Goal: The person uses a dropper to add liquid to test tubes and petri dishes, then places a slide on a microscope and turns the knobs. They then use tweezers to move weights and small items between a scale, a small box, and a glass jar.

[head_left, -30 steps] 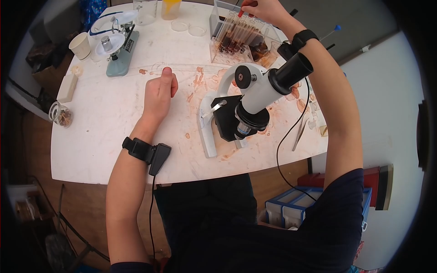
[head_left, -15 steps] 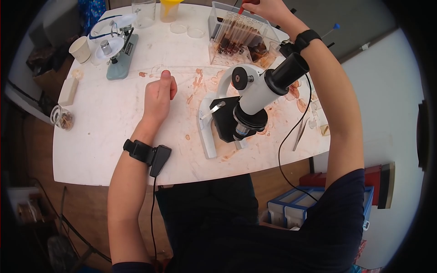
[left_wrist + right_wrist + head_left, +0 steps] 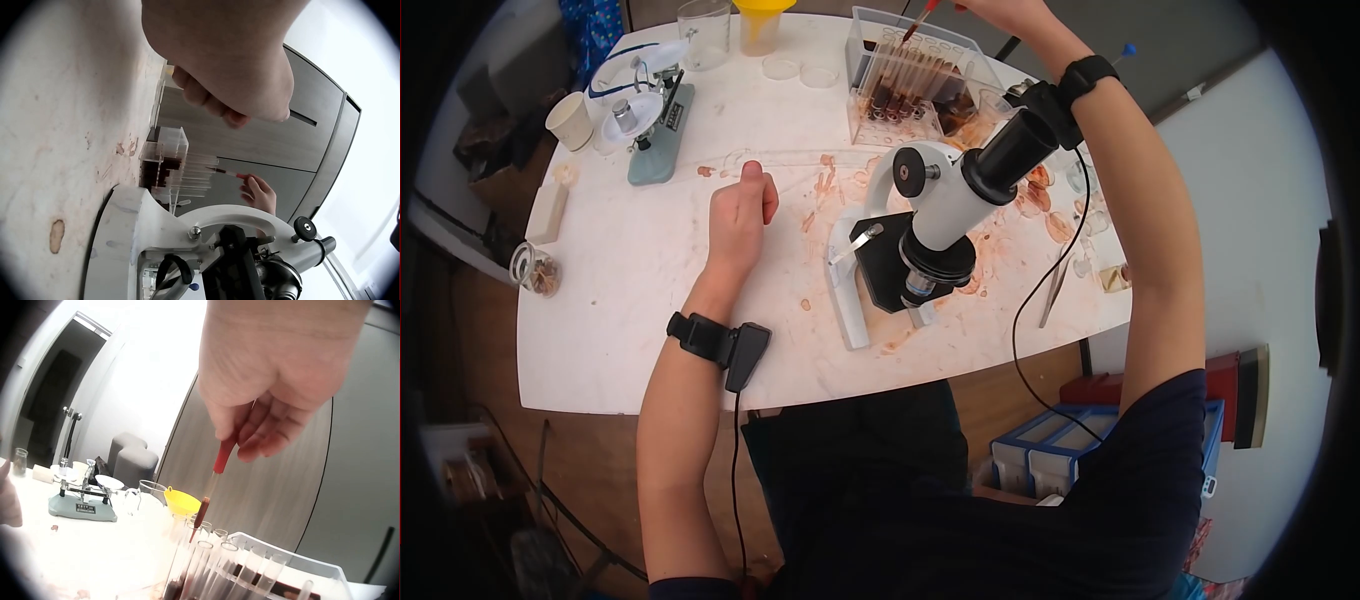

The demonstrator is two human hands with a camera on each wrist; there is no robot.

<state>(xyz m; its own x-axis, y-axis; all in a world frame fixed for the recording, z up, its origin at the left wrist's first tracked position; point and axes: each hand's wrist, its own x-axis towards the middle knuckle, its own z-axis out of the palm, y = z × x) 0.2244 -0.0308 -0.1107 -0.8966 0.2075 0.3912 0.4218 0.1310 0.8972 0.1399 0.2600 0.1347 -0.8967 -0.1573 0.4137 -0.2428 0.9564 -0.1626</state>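
Note:
My right hand (image 3: 281, 381) pinches the red rubber bulb of a dropper (image 3: 202, 511) whose glass part contains dark red liquid. The dropper's tip points down at the mouths of several test tubes (image 3: 199, 569). These stand in a clear rack (image 3: 890, 128), dark red liquid in their lower parts. In the head view, the right fingers are partly cut off by the top edge. My left hand (image 3: 738, 225) lies on the white table (image 3: 620, 330), thumb on top, fingers loosely curled and holding nothing. Right of it stands a white microscope (image 3: 945, 215) with a black stage.
A balance scale (image 3: 658, 140), a paper cup (image 3: 570, 122), a glass jar (image 3: 535, 270) and a white block (image 3: 548, 212) stand at left. Behind are a beaker (image 3: 704, 35) and yellow funnel (image 3: 762, 18). Tweezers (image 3: 1055, 288) lie at right, near a hanging cable (image 3: 1032, 300). Reddish stains mark the table.
My right hand has risen with the dropper, which now shows dark liquid above the tubes and leans more. The view has shifted slightly; my left hand stays in place on the table.

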